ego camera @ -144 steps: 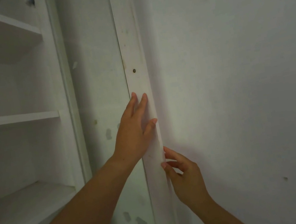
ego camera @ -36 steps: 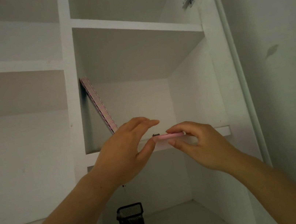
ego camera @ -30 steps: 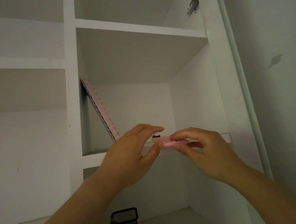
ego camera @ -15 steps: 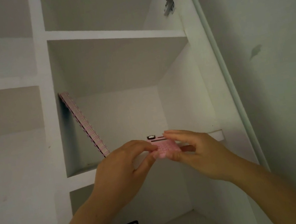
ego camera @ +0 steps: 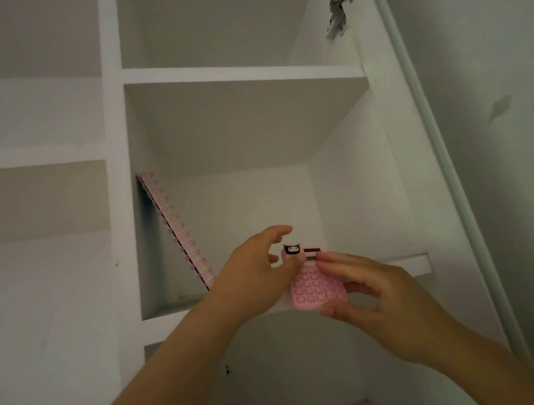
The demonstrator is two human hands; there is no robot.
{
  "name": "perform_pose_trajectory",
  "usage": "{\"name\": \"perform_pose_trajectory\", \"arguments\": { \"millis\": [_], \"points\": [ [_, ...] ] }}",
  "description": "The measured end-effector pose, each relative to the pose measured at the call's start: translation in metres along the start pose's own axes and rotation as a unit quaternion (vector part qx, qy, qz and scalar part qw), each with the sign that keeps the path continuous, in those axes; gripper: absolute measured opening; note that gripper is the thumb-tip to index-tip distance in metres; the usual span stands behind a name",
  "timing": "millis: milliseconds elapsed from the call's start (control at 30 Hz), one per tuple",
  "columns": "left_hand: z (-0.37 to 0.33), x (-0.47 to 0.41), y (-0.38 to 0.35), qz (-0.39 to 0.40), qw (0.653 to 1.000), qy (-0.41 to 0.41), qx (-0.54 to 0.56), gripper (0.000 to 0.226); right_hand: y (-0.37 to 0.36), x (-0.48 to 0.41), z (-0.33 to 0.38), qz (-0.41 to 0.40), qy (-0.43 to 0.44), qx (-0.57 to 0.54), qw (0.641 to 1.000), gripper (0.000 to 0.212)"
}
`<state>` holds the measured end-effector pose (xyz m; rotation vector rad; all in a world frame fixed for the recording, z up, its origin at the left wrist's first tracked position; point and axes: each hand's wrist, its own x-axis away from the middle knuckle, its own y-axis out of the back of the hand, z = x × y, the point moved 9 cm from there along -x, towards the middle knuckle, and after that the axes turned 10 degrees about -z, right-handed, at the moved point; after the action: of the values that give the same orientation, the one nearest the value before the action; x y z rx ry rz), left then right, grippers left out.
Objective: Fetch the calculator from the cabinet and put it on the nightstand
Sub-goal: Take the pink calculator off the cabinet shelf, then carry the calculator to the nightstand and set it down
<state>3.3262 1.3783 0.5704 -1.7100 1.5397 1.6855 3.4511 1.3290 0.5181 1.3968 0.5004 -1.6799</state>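
Head view: my left hand and right hand both pinched the pink calculator before the cabinet shelf.

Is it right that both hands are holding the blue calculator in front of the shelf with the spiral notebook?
Nearly. The calculator is pink, not blue, as the head view shows. Both the left hand and right hand hold it in front of the shelf with the spiral notebook.

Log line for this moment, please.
stage: pickup | small pink plastic calculator: held by both hands at shelf edge | left hand | right hand | nightstand: unseen
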Motion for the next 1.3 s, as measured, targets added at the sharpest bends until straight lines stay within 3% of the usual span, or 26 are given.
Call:
{"name": "perform_pose_trajectory", "arguments": {
  "millis": [167,467,633,833,1033,1300],
  "points": [
    [-0.001,-0.006,-0.010,0.027,0.999,0.013,0.014,0.042,0.002,0.004,-0.005,-0.019,0.017,0.019,0.999,0.056],
    [-0.015,0.022,0.017,-0.034,0.998,-0.002,0.058,0.038,0.020,0.031,0.013,-0.094,0.014,-0.047,0.994,0.049],
    [-0.021,0.079,0.036,-0.046,0.996,0.015,0.080,0.037,0.010,0.073,0.030,-0.077,-0.023,-0.078,0.994,0.045],
    [0.010,0.208,0.042,-0.046,0.987,0.102,0.113,0.036,-0.023,0.180,0.036,-0.018,-0.123,-0.119,0.985,0.043],
    [0.040,0.340,0.043,-0.034,0.975,0.197,0.093,0.039,-0.081,0.307,0.043,0.107,-0.219,-0.102,0.964,0.043],
    [0.053,0.483,0.070,-0.073,0.934,0.347,0.054,0.041,-0.116,0.394,0.078,0.226,-0.226,-0.120,0.940,0.046]
  ]
}}
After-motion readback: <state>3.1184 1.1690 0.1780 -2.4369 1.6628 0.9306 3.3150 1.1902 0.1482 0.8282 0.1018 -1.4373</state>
